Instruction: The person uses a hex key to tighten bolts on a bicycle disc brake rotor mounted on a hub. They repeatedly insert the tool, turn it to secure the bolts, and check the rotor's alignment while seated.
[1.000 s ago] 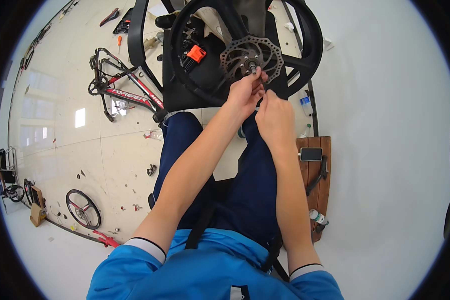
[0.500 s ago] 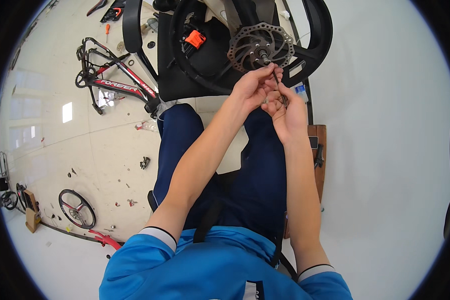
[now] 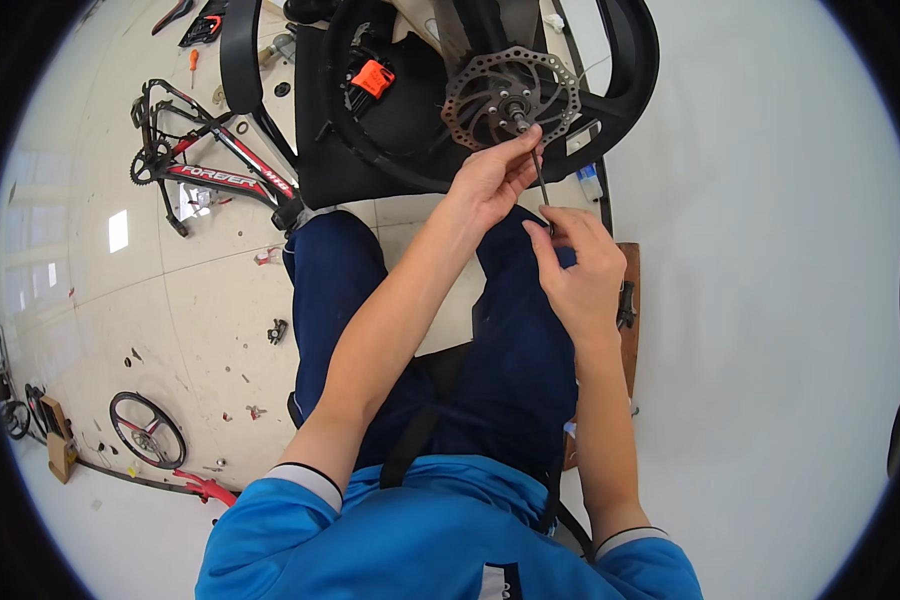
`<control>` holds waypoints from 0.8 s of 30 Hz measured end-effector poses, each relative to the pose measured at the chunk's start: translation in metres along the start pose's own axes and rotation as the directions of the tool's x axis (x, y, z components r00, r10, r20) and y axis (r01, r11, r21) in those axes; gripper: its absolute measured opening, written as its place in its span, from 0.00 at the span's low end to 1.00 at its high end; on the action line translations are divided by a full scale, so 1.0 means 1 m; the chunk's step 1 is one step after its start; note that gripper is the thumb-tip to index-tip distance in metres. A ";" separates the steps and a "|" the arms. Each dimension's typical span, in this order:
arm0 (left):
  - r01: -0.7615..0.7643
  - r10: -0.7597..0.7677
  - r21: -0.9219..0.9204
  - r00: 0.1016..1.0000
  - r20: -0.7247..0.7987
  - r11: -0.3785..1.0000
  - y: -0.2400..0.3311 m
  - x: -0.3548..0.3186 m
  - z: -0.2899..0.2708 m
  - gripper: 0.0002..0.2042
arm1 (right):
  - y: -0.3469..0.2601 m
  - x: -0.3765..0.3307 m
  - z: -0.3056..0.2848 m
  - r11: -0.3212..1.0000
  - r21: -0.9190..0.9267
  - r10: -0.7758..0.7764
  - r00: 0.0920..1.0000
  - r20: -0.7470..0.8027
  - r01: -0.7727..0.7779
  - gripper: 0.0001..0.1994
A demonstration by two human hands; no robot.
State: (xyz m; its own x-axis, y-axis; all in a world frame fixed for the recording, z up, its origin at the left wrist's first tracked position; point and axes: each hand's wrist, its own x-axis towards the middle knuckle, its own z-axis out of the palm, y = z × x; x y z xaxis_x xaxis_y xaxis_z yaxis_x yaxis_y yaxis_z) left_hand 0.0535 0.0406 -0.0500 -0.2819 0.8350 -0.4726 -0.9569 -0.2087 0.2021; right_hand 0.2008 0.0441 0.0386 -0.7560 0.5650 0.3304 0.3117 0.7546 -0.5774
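Observation:
A black wheel (image 3: 642,60) with a round, perforated metal brake disc (image 3: 460,112) stands in front of me. Out of the disc's middle sticks the axle end (image 3: 519,122). Just below it, my left hand (image 3: 492,182) pinches the upper part of a thin dark rod (image 3: 540,180); the thumb tip reaches beside the axle end. My right hand (image 3: 585,268) is lower, its bent fingers at the rod's lower end, with the thumb a little apart. That lower end is partly hidden by the fingers.
The wheel rests over a black chair seat (image 3: 320,165), where an orange-and-black tool (image 3: 374,78) lies. On the floor at left are a red-and-black bicycle frame (image 3: 220,178), a screwdriver (image 3: 193,62), another wheel (image 3: 175,440) and small parts. A wooden bench (image 3: 630,340) stands at my right.
My right hand has moved down, away from my left hand, and its fingers now bend around the rod's lower end. More of the rod shows between the hands. The whole view has shifted slightly.

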 end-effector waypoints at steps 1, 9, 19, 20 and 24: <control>-0.011 0.011 -0.007 1.000 0.009 1.000 0.000 0.000 0.000 0.08 | 0.004 -0.001 0.003 1.000 0.004 -0.018 0.999 -0.036 0.018 0.16; -0.077 0.078 0.061 0.997 -0.013 0.995 -0.004 -0.004 0.002 0.09 | 0.011 0.002 0.002 0.997 0.047 -0.066 0.998 -0.024 0.067 0.12; -0.014 0.004 0.041 0.971 0.241 0.999 0.006 -0.021 0.003 0.17 | 0.001 0.007 0.006 0.294 0.800 0.621 0.741 0.255 -0.522 0.14; -0.007 -0.001 0.037 0.980 0.201 0.999 0.005 -0.020 0.004 0.17 | 0.001 0.006 0.007 0.364 0.794 0.602 0.774 0.197 -0.486 0.13; 0.044 -0.049 0.058 0.994 0.099 0.997 0.008 -0.011 0.003 0.11 | 0.008 -0.002 0.009 0.767 0.551 0.408 0.913 -0.021 -0.330 0.10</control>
State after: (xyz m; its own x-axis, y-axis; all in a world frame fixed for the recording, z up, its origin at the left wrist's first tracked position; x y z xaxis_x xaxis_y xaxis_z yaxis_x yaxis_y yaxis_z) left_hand 0.0496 0.0314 -0.0404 -0.2262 0.8906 -0.3944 -0.9625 -0.1422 0.2309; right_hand 0.1990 0.0458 0.0268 -0.5508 0.8306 0.0821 0.1711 0.2086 -0.9629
